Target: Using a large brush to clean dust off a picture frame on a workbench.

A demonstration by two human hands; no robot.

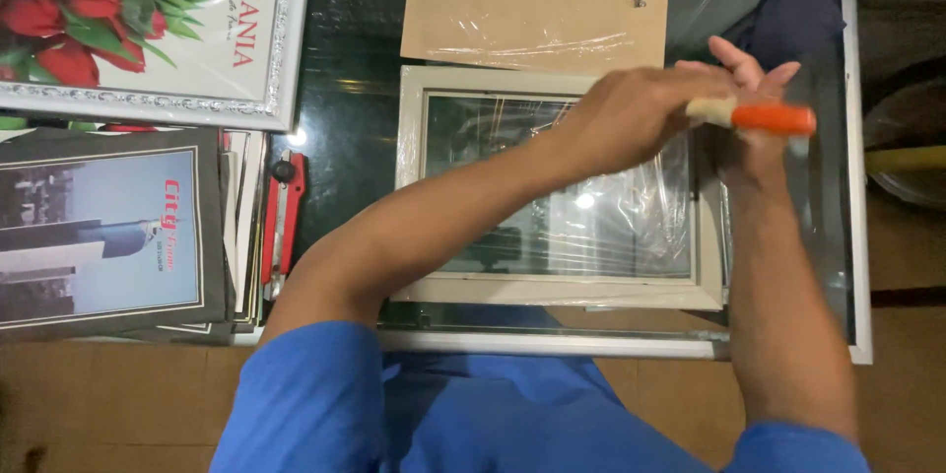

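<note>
The left hand (631,118) is reaching across, its fingers curling tight around the pale end of an orange-handled tool (754,116), keeping it level above the work. The right hand (754,89) is lying just behind the tool with fingers spread loose; whether they are touching it is unclear. Directly beneath both, a cream picture frame (414,187) in crinkled plastic film is lying flat on the glass desk (847,236). Beyond the fingers a brown backing board (532,0) is resting; far to their left, a red utility knife (286,217) and stacked prints (108,236).
</note>
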